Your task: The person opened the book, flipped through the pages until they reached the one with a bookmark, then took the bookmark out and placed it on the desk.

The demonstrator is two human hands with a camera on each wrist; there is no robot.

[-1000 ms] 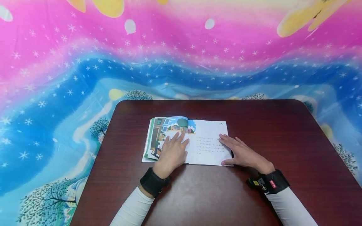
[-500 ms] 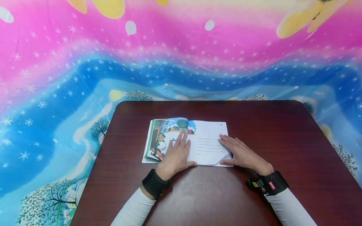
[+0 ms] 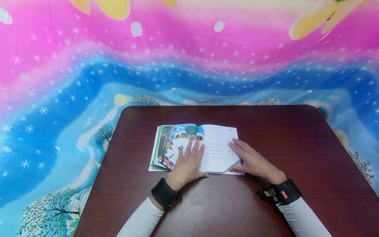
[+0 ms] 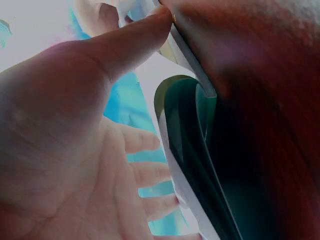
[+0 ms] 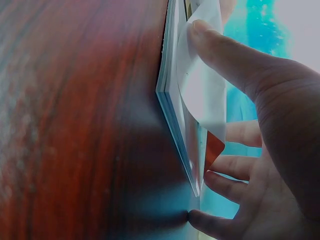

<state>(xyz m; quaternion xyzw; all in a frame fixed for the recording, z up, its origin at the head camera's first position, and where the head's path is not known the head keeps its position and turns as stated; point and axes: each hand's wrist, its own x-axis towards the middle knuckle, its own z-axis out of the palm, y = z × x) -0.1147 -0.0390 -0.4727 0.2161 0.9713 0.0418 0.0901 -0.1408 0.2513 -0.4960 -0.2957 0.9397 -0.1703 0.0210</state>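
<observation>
An open picture book (image 3: 219, 131) lies on the table, an illustration on its left page and printed lines on the right one. My left hand (image 3: 188, 164) rests spread across the left page by the spine, its thumb pointing along the lower edge. Seen from the left wrist, pages (image 4: 180, 115) bow up beneath that palm (image 4: 75, 165). At the book's right edge is my right hand (image 3: 256, 161), fingers extended over the margin and thumb at the lower corner. In the right wrist view the right thumb (image 5: 225, 50) touches a white page (image 5: 200, 85) whose corner curves up off the pages below.
The dark red-brown table (image 3: 284, 131) has rounded far corners. Behind it hangs a pink and blue patterned cloth (image 3: 183, 49). Black bands (image 3: 165, 194) circle both wrists below white sleeves (image 3: 302, 217).
My left hand has slid right toward the spine, its thumb spreading out along the lower edge. The right page's lower corner has lifted and bent at my right thumb.
</observation>
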